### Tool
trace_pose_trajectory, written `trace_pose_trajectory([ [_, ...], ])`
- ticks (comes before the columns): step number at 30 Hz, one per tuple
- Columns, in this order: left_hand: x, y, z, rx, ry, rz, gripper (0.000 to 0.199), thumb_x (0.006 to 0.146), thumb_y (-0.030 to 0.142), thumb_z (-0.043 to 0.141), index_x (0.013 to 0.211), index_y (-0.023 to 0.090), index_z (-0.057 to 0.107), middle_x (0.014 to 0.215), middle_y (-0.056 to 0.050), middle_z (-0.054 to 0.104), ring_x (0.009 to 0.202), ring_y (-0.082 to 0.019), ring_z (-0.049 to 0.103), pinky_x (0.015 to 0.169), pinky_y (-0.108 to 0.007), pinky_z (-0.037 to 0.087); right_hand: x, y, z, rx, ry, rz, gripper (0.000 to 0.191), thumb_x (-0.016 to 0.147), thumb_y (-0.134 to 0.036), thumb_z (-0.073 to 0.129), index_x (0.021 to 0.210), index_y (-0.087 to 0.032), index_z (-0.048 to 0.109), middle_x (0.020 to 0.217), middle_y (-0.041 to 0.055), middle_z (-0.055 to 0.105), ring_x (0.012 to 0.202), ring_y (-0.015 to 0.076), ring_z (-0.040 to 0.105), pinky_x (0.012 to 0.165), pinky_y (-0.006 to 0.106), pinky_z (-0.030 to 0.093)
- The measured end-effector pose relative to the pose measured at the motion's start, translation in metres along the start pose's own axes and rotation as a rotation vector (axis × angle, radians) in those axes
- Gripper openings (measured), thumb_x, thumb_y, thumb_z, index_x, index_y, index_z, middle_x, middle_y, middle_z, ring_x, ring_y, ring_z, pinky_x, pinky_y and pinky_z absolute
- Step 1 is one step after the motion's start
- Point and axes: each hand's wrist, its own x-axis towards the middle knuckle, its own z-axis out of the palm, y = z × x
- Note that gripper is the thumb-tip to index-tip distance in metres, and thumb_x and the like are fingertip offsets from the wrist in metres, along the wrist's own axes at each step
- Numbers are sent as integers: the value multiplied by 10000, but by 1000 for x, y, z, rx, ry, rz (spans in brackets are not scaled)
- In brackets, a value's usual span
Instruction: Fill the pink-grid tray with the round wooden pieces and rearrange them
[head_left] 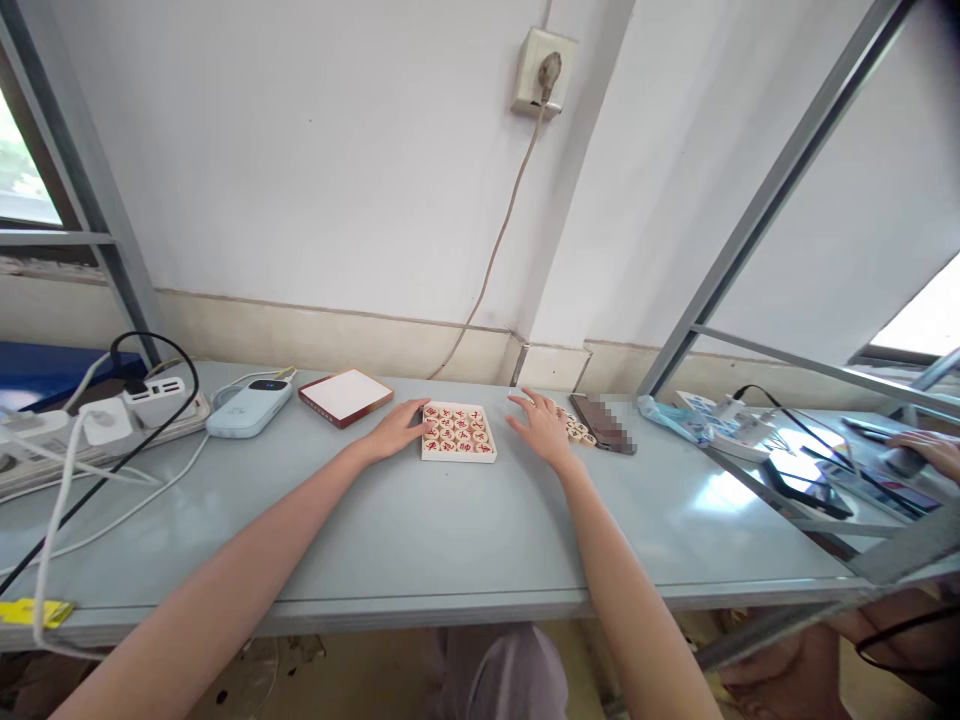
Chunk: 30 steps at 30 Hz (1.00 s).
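Observation:
A shallow white box (459, 457) lies on the desk in front of me, with rows of round xiangqi pieces (454, 430) in it, marked with red characters. My left hand (396, 431) is at the box's left side, its thumb and fingers holding that edge. To the right of the box, my right hand (541, 428) hovers or rests with fingers spread, open. Beside and partly behind it are loose xiangqi pieces (579, 432); some are hidden by the hand. The box's lid (346, 396), white with a dark red side, lies left of my left hand.
A phone (606, 424) lies right of the loose pieces. A light-blue power bank (250, 408), a power strip (187, 408) and cables crowd the left side. Metal frame posts (750, 210) stand at the right. Another person's hand (930, 452) is on a neighbouring desk at far right.

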Motion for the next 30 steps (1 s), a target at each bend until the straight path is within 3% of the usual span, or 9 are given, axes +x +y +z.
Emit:
trace_pose_trajectory([
  [3, -2, 7, 0, -16, 4, 6, 534, 814, 463, 462, 1280, 205, 422, 1338, -79, 449, 1228, -229, 407, 1022, -353, 320, 5, 14, 21, -191, 16, 107, 456, 878, -376, 377, 1288, -186, 436, 1422, 157, 319, 1309, 304, 232, 981, 652, 126],
  [7, -3, 12, 3, -24, 0, 41, 463, 829, 461, 444, 1217, 214, 494, 1278, -63, 507, 1195, -216, 434, 1015, -343, 329, 8, 21, 31, -223, -21, 105, 433, 896, -368, 324, 1255, -167, 459, 1402, 155, 355, 1318, 301, 208, 967, 679, 75],
  [13, 0, 8, 2, -25, 13, 64, 405, 832, 454, 441, 1143, 223, 560, 1196, -46, 564, 1142, -209, 462, 992, -349, 347, 6, 11, 20, -200, 32, 1, 253, 863, -289, 411, 1040, -198, 567, 1145, 110, 597, 1133, 262, 437, 995, 631, 40],
  [23, -1, 14, 2, -34, -16, 80, 420, 798, 483, 496, 1111, 218, 589, 1154, -53, 584, 1057, -217, 503, 921, -335, 391, 4, -2, 5, -138, -8, -27, 243, 818, -278, 471, 931, -228, 680, 1021, 93, 652, 1032, 277, 492, 931, 502, 217],
  [27, -1, 15, 5, -73, -33, 95, 418, 803, 467, 505, 1131, 217, 568, 1166, -57, 567, 1046, -208, 503, 910, -324, 391, 4, -20, -5, 110, 44, -87, 210, 793, -307, 532, 934, -250, 676, 1011, 47, 654, 930, 217, 545, 894, 420, 290],
  [30, 0, 13, 7, -75, -35, 85, 427, 804, 456, 514, 1160, 222, 538, 1146, -60, 567, 1037, -206, 503, 897, -328, 394, 2, -37, -3, 343, -18, -227, 197, 782, -315, 563, 931, -240, 668, 1008, 32, 643, 819, 161, 569, 800, 327, 373],
])
